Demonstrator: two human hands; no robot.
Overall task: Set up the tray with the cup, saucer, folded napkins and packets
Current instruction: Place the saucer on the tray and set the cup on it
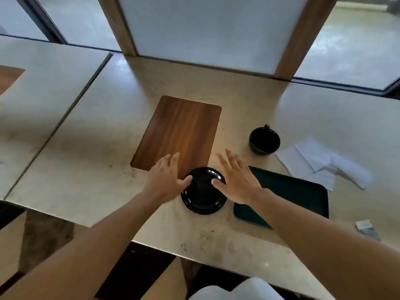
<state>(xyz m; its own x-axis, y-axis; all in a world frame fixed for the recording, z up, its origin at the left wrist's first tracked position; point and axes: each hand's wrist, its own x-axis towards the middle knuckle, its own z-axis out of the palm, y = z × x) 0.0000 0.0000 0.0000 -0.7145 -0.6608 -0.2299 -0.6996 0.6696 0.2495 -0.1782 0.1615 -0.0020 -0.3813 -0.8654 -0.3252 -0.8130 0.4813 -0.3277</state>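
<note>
Head view looks down on a pale stone table (216,241) with two hands at centre frame. One black saucer (203,191) lies flat near the table's near edge, its upper rim overlapping the lower right corner of one wooden board (178,133) set into the tabletop. The board's long axis runs from lower left to upper right of the frame.

The left hand (166,178) hovers palm down with fingers spread, its thumb at the saucer's upper left rim. The right hand (236,180) is likewise flat and spread, its thumb tip over the saucer's upper right part; whether either thumb actually touches cannot be told. Neither hand grips anything.

One dark green tray (296,191) lies just right of the saucer, partly under the right forearm, long axis slanting from lower left towards the right edge. One black cup (264,140) stands upright above the tray, its handle pointing away towards the top of the frame. White napkins (313,163) lie loosely overlapped right of the cup; their count is unclear. At lower right, small packets (367,230) lie near the table edge, too blurred to count.
</note>
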